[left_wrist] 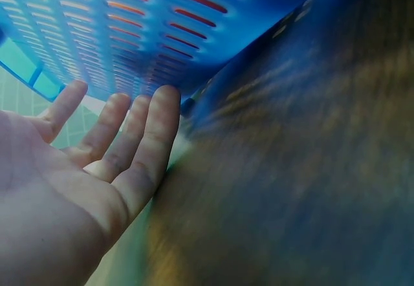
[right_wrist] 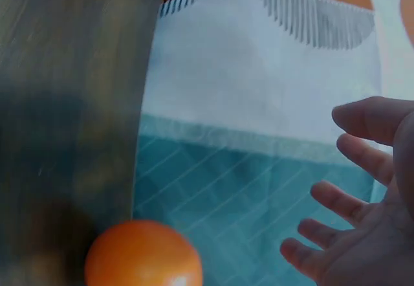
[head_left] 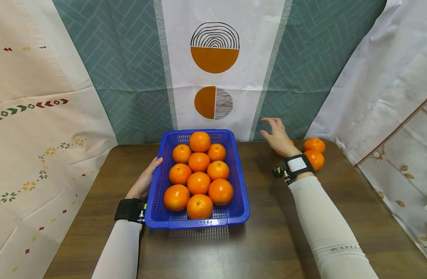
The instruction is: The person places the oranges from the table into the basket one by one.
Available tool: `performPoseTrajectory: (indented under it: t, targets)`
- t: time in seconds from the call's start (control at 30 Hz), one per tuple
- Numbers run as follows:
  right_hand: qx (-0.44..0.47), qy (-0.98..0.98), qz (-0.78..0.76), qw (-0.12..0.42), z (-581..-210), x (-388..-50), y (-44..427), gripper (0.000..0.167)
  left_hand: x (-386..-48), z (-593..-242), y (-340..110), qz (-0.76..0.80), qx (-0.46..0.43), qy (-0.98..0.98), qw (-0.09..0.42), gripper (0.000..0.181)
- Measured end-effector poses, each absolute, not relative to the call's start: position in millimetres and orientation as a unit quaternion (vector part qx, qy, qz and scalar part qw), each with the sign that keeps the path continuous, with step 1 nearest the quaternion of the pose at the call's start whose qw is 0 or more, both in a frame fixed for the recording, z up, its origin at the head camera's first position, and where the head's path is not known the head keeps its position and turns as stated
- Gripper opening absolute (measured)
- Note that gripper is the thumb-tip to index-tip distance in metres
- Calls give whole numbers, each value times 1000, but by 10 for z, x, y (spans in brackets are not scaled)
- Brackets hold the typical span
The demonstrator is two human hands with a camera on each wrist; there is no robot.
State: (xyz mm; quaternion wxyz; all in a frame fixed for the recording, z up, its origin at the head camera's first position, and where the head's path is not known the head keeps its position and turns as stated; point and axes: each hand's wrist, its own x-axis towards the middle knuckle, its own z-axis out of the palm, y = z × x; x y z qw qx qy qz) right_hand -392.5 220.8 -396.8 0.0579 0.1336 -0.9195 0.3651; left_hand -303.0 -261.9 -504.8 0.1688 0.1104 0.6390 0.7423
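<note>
A blue plastic basket with slotted sides holds several oranges and sits on the table. My left hand rests along the basket's left side, fingertips at the rim in the head view. Seen from the left wrist, its fingers lie extended against the slotted wall. To the right of the basket, my right hand is raised with its fingers spread and nothing in them. An orange lies below it, mostly hidden by the hand in the head view.
Two more oranges lie by the right wrist, near the table's back right. A patterned curtain hangs along the table's back edge, with cloth on both sides. The brown wooden table extends in front of the basket.
</note>
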Motion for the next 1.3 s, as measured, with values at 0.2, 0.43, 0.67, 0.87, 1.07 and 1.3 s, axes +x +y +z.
performPoseTrajectory:
  t: [0.2, 0.43, 0.67, 0.87, 1.07, 1.3]
  targets:
    - [90, -928, 355, 70, -4015, -4006, 2435, 49, -3035, -5058, -2621, 740, 108, 642, 168, 59]
    - [52, -933, 350, 66, -4052, -4083, 2677, 50, -3030, -5053, -2615, 737, 105, 646, 169, 61]
    - [46, -941, 334, 37, -4102, -4087, 2752, 53, -3031, -5054, -2615, 736, 111, 647, 167, 61]
    - [39, -944, 326, -27, -4161, -4108, 2799, 64, -3026, -5049, -2617, 738, 111, 645, 166, 59]
    - [30, -946, 319, -43, -4272, -4157, 2846, 67, -3027, -5043, -2597, 743, 105, 639, 169, 58]
    - [18, -954, 296, -53, -4419, -4223, 2853, 68, -3014, -5028, -2581, 749, 94, 633, 172, 58]
